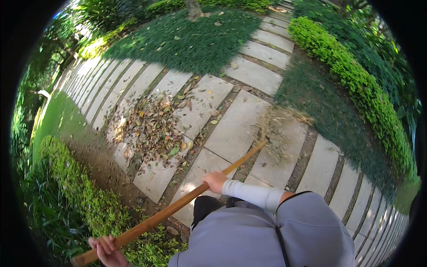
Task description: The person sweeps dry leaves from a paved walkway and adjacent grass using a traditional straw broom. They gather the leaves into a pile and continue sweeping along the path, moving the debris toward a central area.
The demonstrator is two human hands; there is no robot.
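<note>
A long broom with a wooden handle [166, 211] slants from the lower left up to the right. My left hand [108, 251] is closed around the handle near its top end, at the bottom left. Farther down the pole, my right hand [215, 182] grips it, with a white sleeve on the forearm. The broom's straw-like bristles [275, 135] lie spread over the stone paving slabs, right of centre, and look partly blurred. To their left, apart from the bristles, a heap of dry brown, yellow and green leaves [153, 128] covers several slabs.
Paving slabs [252, 70] with soil gaps run left, right and towards the top. Dark green ground cover [186, 40] with a tree trunk [193, 8] lies ahead. Low hedges stand at the right [353, 76] and lower left [83, 197], beside bare soil [103, 163].
</note>
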